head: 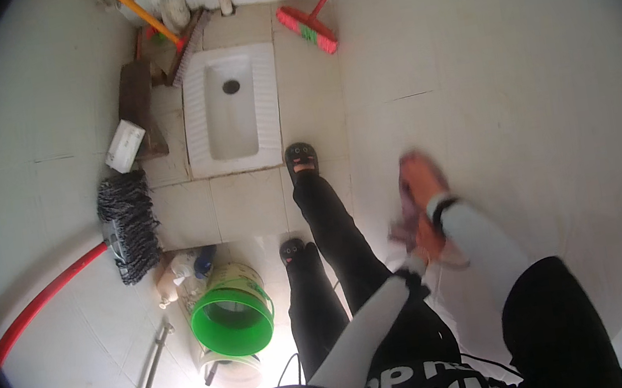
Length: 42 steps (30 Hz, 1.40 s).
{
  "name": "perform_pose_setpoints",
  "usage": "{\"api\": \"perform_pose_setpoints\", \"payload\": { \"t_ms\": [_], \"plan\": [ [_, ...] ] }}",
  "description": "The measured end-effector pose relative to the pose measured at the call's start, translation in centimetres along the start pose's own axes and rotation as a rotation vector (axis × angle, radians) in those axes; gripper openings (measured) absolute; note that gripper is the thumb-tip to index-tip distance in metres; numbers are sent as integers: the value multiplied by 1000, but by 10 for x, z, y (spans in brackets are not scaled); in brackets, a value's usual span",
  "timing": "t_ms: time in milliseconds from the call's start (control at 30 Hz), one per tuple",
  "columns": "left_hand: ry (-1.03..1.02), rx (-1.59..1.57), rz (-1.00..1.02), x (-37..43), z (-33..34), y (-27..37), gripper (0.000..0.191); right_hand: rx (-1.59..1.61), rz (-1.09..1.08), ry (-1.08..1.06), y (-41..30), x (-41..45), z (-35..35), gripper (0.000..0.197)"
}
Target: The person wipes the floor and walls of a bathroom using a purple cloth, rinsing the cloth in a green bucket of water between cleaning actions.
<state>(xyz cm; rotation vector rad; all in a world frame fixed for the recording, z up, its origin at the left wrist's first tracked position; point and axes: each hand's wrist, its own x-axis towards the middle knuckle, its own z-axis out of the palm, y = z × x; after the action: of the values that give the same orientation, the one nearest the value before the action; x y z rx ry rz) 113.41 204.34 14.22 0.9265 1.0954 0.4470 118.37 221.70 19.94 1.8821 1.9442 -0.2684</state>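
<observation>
A blurred purplish cloth [407,210] lies against the tiled wall on the right, with both hands on it. My right hand [424,179] is the upper one, with fingers over the cloth. Below it my left hand [430,243] grips the cloth's lower part, close to my right wrist. More pale pinkish cloth [456,257] shows beside the left hand. Pale sleeves with dark bands at the wrists cover both forearms. Motion blur hides the exact finger positions.
A squat toilet [268,111] is set in the raised tiled floor. Near it are a red push broom [307,29], a yellow-handled brush [191,48], a wooden stool [136,99] and a grey mop [130,226]. Bottles and a green bucket [233,322] stand at lower left.
</observation>
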Motion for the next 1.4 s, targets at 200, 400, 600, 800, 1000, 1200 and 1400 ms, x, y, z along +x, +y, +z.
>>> {"api": "perform_pose_setpoints", "payload": {
  "t_ms": [200, 400, 600, 800, 1000, 1200, 1400],
  "plan": [
    [-387, 112, -161, -138, 4, -61, 57, -538, -317, -577, -57, -208, 55, 48],
    [-581, 119, 18, -142, -22, -37, 52, -373, -268, -411, -47, -198, 22, 31],
    [-431, -153, 377, -113, -123, 120, 64, 559, 31, -246, -15, -135, -115, 25],
    [-32, 405, 466, -204, -308, 352, 61, 1623, 43, 121, -68, -126, -272, 35],
    [179, 249, 687, -347, -396, 419, 55, 1887, -325, 157, -177, -176, -407, 51],
    [249, -405, 645, -362, -424, 419, 58, 1669, -1071, 123, -279, -145, -398, 89],
    [158, -987, 684, -339, -472, 390, 58, 1759, -657, -664, -340, -105, -391, 50]
  ]
}}
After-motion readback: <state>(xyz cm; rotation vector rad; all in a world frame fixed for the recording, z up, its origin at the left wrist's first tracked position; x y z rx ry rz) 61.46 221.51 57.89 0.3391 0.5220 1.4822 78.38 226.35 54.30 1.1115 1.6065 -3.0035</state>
